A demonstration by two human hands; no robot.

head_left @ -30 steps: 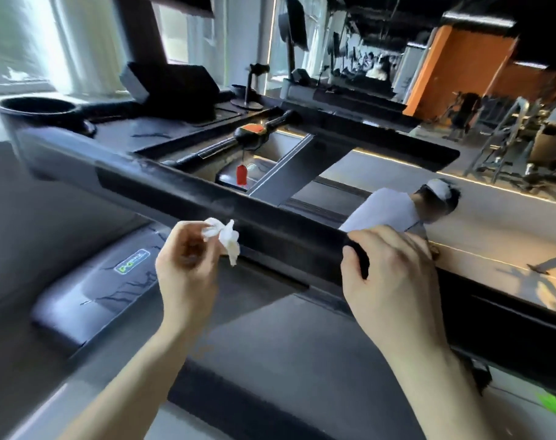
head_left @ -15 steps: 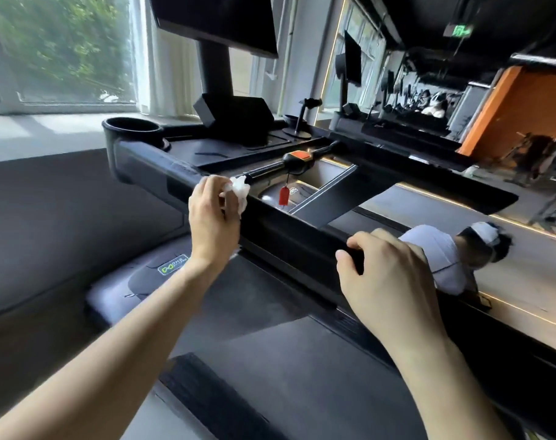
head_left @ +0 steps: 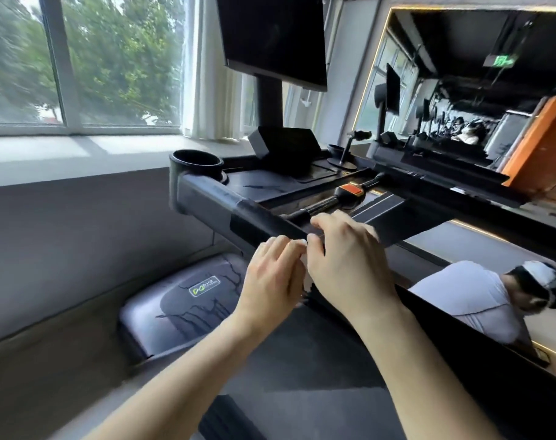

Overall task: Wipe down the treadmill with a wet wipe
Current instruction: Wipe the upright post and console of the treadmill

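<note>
White and damp-looking, the wet wipe (head_left: 303, 260) shows only as a thin sliver between the two hands, just in front of the treadmill's front handrail (head_left: 270, 224). It is a light, limp scrap that should crumple to any shape, cling a little to skin and plastic, and tear if dragged hard over an edge; I judge it best taken by an edge or corner in the fingertips and opened flat before it is pressed onto the rail. The left hand (head_left: 272, 281) has its fingers curled in toward the wipe and appears to pinch it, though the contact itself is hidden behind the knuckles. The right hand (head_left: 343, 265) has its fingertips bent down at the same spot, seemingly tugging the wipe open; whether it truly holds the wipe I cannot tell for certain.

Around them lie the console tray (head_left: 264, 184) with its cup holder (head_left: 196, 158), the orange safety key (head_left: 353, 189) on the crossbar, and the dark screen (head_left: 273, 39) above. A wall mirror (head_left: 480, 100) stands to the right.

Half a second ago the left hand held the bunched wipe alone farther left along the rail, while the right hand gripped the rail apart from it. Now the right hand has let go and the hands have met over the wipe, and the view has tipped upward
</note>
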